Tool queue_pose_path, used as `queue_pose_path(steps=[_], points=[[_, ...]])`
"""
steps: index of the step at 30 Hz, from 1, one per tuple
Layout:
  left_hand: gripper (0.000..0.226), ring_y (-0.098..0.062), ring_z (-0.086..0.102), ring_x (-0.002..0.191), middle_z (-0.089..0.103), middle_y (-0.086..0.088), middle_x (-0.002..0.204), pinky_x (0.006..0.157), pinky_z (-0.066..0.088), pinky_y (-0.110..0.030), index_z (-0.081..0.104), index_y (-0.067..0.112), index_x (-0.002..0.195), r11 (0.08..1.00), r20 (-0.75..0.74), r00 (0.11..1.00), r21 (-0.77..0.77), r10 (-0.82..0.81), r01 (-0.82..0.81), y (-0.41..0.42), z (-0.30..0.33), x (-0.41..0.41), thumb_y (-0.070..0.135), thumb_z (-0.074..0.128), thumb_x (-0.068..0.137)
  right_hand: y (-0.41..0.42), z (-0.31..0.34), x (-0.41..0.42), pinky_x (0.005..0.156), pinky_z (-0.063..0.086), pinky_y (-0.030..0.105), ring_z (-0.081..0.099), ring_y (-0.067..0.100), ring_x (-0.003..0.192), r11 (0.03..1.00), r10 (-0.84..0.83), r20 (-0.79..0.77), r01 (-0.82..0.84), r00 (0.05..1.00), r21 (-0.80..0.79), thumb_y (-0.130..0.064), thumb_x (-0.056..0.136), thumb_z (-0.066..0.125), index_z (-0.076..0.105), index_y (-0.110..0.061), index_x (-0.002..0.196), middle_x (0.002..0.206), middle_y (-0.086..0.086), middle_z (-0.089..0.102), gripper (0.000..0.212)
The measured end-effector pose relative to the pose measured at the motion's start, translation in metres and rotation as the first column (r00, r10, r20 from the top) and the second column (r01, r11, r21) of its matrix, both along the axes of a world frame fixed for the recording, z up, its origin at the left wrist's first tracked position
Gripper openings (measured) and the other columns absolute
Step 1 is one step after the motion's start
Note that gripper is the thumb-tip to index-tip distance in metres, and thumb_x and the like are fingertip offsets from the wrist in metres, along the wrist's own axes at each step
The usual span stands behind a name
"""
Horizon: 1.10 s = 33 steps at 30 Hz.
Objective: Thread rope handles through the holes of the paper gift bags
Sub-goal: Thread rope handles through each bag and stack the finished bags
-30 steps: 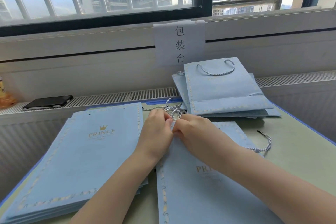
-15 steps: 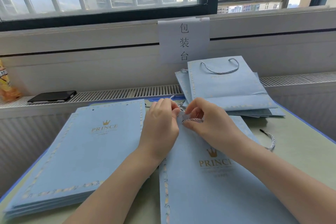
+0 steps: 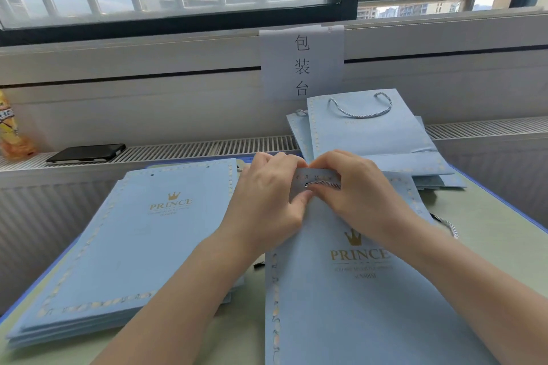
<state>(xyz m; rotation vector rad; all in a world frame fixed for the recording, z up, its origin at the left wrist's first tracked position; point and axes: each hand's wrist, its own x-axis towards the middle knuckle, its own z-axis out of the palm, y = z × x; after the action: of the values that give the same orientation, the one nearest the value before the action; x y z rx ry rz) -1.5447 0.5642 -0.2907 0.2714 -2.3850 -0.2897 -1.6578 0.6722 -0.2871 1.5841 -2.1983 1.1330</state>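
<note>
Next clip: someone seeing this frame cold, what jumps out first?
Centre frame, the left hand and right hand pinch the lifted top edge of a pale blue PRINCE gift bag, with a twisted rope handle at its hole. A stack of flat unthreaded bags lies to the left, and finished bags with handles lean behind, under a paper sign on the windowsill.

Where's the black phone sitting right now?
The black phone lies flat on the white radiator grille under the window, far left in the head view, just right of an orange bottle and behind the left stack of blue bags.
</note>
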Motion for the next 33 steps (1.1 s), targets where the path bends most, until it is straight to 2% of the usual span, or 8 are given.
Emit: queue_pose_path(steps=[3, 7, 13, 20, 23, 27, 30, 33], points=[[0.027, -0.017, 0.047, 0.093, 0.058, 0.007, 0.095, 0.083, 0.039, -0.032, 0.057, 0.017, 0.110, 0.987, 0.009, 1.000, 0.159, 0.003, -0.004, 0.001, -0.001, -0.001, 0.025, 0.065, 0.085, -0.001, -0.001, -0.001, 0.072, 0.034, 0.010, 0.047, 0.005, 0.083, 0.999, 0.034, -0.021, -0.033, 0.999, 0.014, -0.016, 0.086, 0.067, 0.064, -0.018, 0.103, 0.089, -0.013, 0.054, 0.018], [0.018, -0.014, 0.055, 0.080, 0.057, 0.010, 0.079, 0.073, 0.044, -0.031, 0.053, 0.021, 0.092, 0.909, 0.096, 0.995, 0.416, -0.020, -0.022, -0.006, 0.007, 0.001, 0.020, 0.069, 0.084, 0.000, -0.001, 0.003, 0.071, 0.031, 0.002, 0.044, -0.015, 0.073, 0.994, 0.093, 0.015, -0.094, 0.996, 0.054, -0.009, 0.089, 0.060, 0.054, -0.017, 0.119, 0.083, -0.021, 0.044, 0.031], [0.025, -0.011, 0.047, 0.059, 0.053, 0.004, 0.066, 0.057, 0.036, -0.026, 0.043, 0.026, 0.080, 0.892, 0.245, 0.966, 0.451, -0.089, -0.032, -0.010, 0.012, 0.005, 0.013, 0.063, 0.087, 0.000, -0.004, 0.007, 0.071, 0.028, -0.002, 0.039, -0.027, 0.081, 0.984, 0.169, -0.050, -0.166, 0.984, 0.064, -0.005, 0.091, 0.054, 0.057, -0.015, 0.116, 0.083, -0.024, 0.044, 0.027], [0.020, -0.011, 0.038, 0.048, 0.052, -0.003, 0.061, 0.052, 0.033, -0.024, 0.048, 0.020, 0.081, 0.839, 0.248, 0.960, 0.543, -0.127, -0.030, -0.012, 0.017, 0.009, 0.004, 0.060, 0.082, 0.003, -0.003, -0.003, 0.071, 0.032, 0.002, 0.046, -0.014, 0.080, 0.988, 0.153, -0.106, -0.152, 0.983, 0.020, -0.008, 0.087, 0.063, 0.063, -0.014, 0.100, 0.085, -0.026, 0.041, 0.014], [0.022, -0.014, 0.043, 0.050, 0.056, -0.003, 0.065, 0.054, 0.037, -0.025, 0.048, 0.024, 0.079, 0.852, 0.294, 0.952, 0.516, -0.083, -0.085, -0.014, 0.016, 0.009, 0.006, 0.062, 0.080, 0.009, 0.002, -0.009, 0.071, 0.033, 0.004, 0.046, -0.010, 0.082, 0.982, 0.172, -0.070, -0.166, 0.983, 0.085, -0.027, 0.083, 0.069, 0.061, -0.021, 0.094, 0.092, -0.021, 0.041, 0.015], [0.016, -0.019, 0.046, 0.059, 0.049, 0.004, 0.064, 0.062, 0.046, -0.032, 0.048, 0.026, 0.084, 0.924, 0.396, 0.918, 0.344, 0.020, -0.169, -0.015, 0.013, 0.010, 0.022, 0.063, 0.082, 0.017, 0.001, -0.017, 0.079, 0.031, 0.014, 0.039, -0.003, 0.088, 0.920, 0.182, -0.044, -0.154, 0.982, 0.361, -0.037, 0.078, 0.072, 0.060, -0.025, 0.093, 0.094, -0.017, 0.042, 0.023], [0.015, -0.020, 0.049, 0.066, 0.050, 0.005, 0.070, 0.070, 0.049, -0.034, 0.047, 0.029, 0.087, 0.940, 0.448, 0.892, 0.280, 0.052, -0.196, -0.011, 0.012, 0.011, 0.026, 0.061, 0.084, 0.018, -0.002, -0.015, 0.080, 0.031, 0.015, 0.042, 0.007, 0.096, 0.876, 0.183, -0.085, -0.123, 0.980, 0.467, -0.031, 0.086, 0.064, 0.058, -0.025, 0.091, 0.095, -0.012, 0.046, 0.011], [0.015, -0.020, 0.051, 0.069, 0.051, 0.005, 0.072, 0.072, 0.047, -0.034, 0.045, 0.030, 0.088, 0.947, 0.449, 0.891, 0.252, 0.070, -0.201, -0.011, 0.014, 0.011, 0.028, 0.060, 0.085, 0.020, 0.003, -0.011, 0.079, 0.035, 0.021, 0.044, 0.012, 0.090, 0.905, 0.126, -0.102, -0.072, 0.987, 0.419, -0.022, 0.092, 0.052, 0.054, -0.019, 0.092, 0.092, -0.008, 0.050, 0.003]])
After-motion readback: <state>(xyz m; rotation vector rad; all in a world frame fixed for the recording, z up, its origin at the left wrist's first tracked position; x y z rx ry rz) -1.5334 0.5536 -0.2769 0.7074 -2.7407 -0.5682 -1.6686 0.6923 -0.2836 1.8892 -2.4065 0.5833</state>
